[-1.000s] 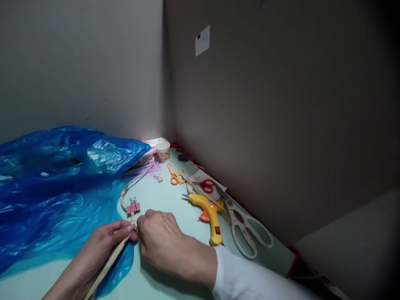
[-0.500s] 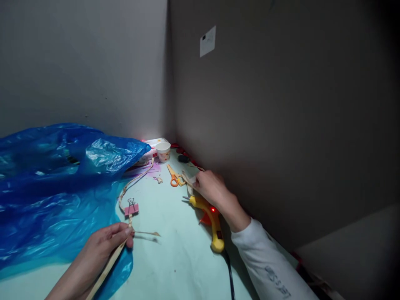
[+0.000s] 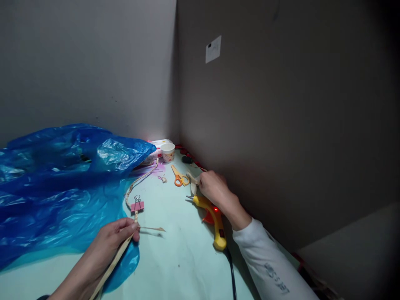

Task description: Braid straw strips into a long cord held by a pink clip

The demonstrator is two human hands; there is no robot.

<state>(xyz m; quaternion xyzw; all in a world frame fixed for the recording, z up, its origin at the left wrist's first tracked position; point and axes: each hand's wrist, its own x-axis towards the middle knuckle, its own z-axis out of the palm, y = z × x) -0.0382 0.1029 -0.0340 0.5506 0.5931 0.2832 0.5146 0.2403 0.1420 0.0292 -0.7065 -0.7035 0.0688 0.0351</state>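
My left hand (image 3: 117,233) pinches the lower end of a thin braided cord (image 3: 136,216), just below a pink binder clip (image 3: 137,206) fixed on the braid. A long flat pale strand (image 3: 114,263) runs from those fingers toward me, and a thin short strand (image 3: 153,228) sticks out to the right. By the wall, my right hand (image 3: 215,186) has its fingers closed on a pale strip (image 3: 193,180); the fingertips are partly hidden. Below that hand lies a yellow glue gun (image 3: 215,221) with its red light lit. Orange-handled scissors (image 3: 179,177) rest left of the strip.
A blue plastic bag (image 3: 71,200) covers the table's left side. Toward the back corner stand a paper cup (image 3: 168,154), a white and pink pack (image 3: 156,146) and a small black object (image 3: 186,159). The glue gun's black cable (image 3: 231,271) trails toward me. A scrap (image 3: 163,179) lies near the scissors.
The view has shifted slightly, moving most things a little rightward. My right hand has stayed by the strip with a small shift; my left hand keeps its hold on the cord.
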